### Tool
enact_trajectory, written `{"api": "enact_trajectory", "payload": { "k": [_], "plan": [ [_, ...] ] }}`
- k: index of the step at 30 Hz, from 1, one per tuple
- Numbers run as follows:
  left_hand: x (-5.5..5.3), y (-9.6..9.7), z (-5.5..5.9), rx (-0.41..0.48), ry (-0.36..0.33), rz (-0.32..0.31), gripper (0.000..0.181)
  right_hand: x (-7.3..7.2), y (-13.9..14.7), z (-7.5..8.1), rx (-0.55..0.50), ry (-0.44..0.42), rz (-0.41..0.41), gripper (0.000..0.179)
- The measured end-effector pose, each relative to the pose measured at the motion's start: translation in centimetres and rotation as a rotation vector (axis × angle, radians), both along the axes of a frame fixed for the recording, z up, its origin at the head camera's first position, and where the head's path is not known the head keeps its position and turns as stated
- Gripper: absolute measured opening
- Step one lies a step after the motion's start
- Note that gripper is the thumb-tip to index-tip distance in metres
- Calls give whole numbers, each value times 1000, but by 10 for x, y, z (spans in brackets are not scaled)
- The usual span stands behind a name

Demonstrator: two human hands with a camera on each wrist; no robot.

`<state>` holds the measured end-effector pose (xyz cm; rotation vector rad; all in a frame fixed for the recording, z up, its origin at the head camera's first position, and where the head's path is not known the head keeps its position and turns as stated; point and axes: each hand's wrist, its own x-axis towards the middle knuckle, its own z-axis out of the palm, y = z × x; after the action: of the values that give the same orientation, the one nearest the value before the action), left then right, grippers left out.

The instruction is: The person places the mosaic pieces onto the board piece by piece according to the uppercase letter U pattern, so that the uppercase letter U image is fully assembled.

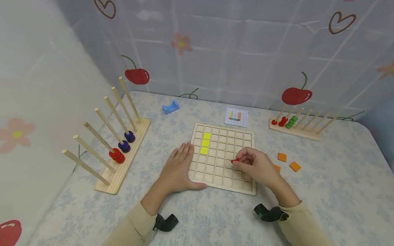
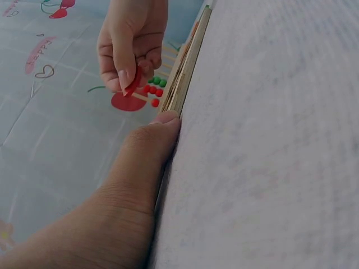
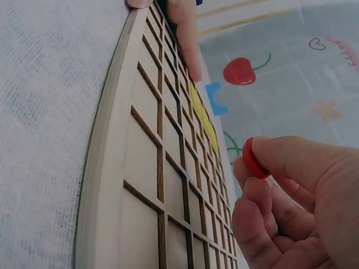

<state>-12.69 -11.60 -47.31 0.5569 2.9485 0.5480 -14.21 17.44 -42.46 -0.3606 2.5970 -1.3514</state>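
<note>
A wooden grid board (image 1: 219, 171) lies on the table, with several yellow tiles (image 1: 205, 143) lined up in one column on its left side. My left hand (image 1: 180, 170) rests flat along the board's left edge, fingers stretched out, thumb (image 2: 154, 137) by the near edge. Between thumb and fingers, my right hand (image 1: 256, 166) pinches a small red piece (image 3: 255, 159) above the right half of the board. That piece looks like a thin tile, partly covered by the fingertips. Orange tiles (image 1: 282, 156) lie right of the board, one partly hidden behind the right hand.
Behind the board lies a printed pattern card (image 1: 231, 121). A large peg rack (image 1: 115, 181) with blue and red rings stands at the left, a smaller rack (image 1: 295, 132) with red and green beads at the back right. A blue curved block (image 1: 170, 107) sits back left.
</note>
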Motion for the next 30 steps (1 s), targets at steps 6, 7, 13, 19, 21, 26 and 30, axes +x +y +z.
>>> {"api": "enact_trajectory", "payload": {
  "k": [6,7,13,19,21,26,30],
  "plan": [
    [0,1,1,-5,-11,7,140,-4,-6,-1,-19,-15,5,13],
    [-1,1,1,-8,-13,9,140,-5,-8,-1,-19,-16,7,14],
    [0,1,1,-10,-5,10,140,-9,-21,0,-26,-34,25,14],
    [1,1,1,-1,-8,8,140,-16,-42,-3,-6,-11,44,12],
    [0,0,0,-4,-14,8,140,-17,-49,-4,2,-4,45,11],
    [-1,0,-1,-4,-22,7,140,-19,-69,-10,-2,-2,29,10],
    [-2,0,-3,-4,-13,1,139,-20,-83,-15,8,8,22,10]
  ]
}}
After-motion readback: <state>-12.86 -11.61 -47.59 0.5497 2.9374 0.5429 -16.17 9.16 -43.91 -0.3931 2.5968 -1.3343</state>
